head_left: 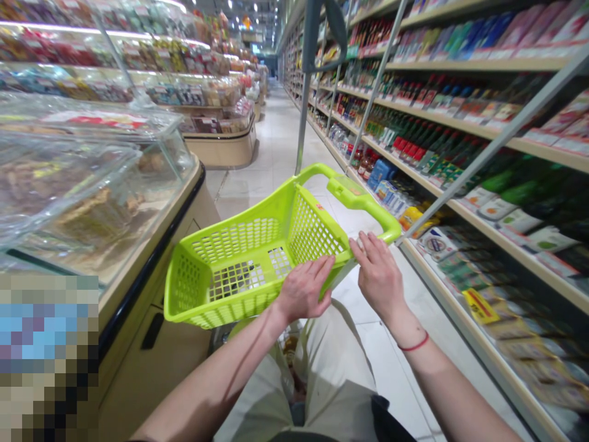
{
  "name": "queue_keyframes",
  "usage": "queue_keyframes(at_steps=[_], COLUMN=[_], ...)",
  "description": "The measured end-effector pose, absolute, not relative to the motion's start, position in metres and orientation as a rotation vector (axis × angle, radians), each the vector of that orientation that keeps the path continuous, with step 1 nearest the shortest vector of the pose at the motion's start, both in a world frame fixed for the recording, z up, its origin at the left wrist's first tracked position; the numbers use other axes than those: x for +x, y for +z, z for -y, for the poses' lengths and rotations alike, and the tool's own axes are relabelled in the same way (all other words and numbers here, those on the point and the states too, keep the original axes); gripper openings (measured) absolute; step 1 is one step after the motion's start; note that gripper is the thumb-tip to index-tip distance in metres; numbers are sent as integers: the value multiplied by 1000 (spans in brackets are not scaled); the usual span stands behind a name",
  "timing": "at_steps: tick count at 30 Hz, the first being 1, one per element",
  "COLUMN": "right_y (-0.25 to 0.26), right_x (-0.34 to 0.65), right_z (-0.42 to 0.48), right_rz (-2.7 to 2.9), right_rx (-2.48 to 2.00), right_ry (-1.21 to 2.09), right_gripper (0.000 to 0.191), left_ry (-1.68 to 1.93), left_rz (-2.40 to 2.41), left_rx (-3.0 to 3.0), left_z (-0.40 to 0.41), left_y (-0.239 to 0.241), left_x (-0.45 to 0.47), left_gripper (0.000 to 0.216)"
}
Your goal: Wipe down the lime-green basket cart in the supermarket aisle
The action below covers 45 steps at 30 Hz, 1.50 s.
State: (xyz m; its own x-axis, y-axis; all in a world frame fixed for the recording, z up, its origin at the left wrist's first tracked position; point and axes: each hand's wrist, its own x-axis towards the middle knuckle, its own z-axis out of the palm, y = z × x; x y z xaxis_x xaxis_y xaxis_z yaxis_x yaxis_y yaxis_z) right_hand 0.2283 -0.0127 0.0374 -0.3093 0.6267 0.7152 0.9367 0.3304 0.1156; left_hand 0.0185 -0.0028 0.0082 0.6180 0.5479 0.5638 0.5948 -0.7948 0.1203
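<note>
From the head camera, the person stood in a supermarket aisle with a lime-green shopping basket (257, 258) held out in front at waist height, tilted so its open top faced back toward them and its handle (354, 193) rose at the far right side. The left hand (304, 291) was curled over the near rim of the basket, its grip closed on the plastic edge, and the right hand (380, 273) lay against the rim's right corner just below the handle, fingers pressed flat on it; I could not tell whether that grip was truly clenched or only resting. The basket looked empty, the floor showing through its mesh. As I judged it, the tilt was the risk: held by the rim alone and not by the handle, it could slip or swing, and its left corner hung just beside the edge of the glass display case (92, 172), which it might strike. To the right, shelves of bottles and packets (442, 141) ran close along the aisle, with slanted metal struts (497, 141) reaching out toward the basket, narrowing the room to turn. A red string bracelet (414, 345) circled the right wrist. The tiled floor (276, 147) ahead ran on between the shelves.
</note>
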Motion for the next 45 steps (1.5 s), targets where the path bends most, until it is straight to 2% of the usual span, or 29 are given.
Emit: queue_keyframes(at_steps=[9,18,26,36,41,45], right_y=[37,59,50,34,41,52], right_x=[220,275,262,211,225,253], right_z=[21,-4,2,25,21,8], right_rz=[2194,2042,1929,2146,2205,2124], right_rx=[-1245,-1369,-1431,-1295,-1258,-1306], right_ry=[-638,-798,-774,-629,-624,-739], right_gripper=[56,52,63,53,52,50], left_ry=[-917,-916,-939,-951,-926,-909], left_rz=[977,976,965,966,972,977], left_rx=[-2771,-2761,-2770,-2728,-2764,-2780], left_z=[4,3,4,6,5,3], left_y=[7,6,6,9,8,7], left_x=[17,17,17,18,17,17], left_gripper=[77,76,79,74,74,74])
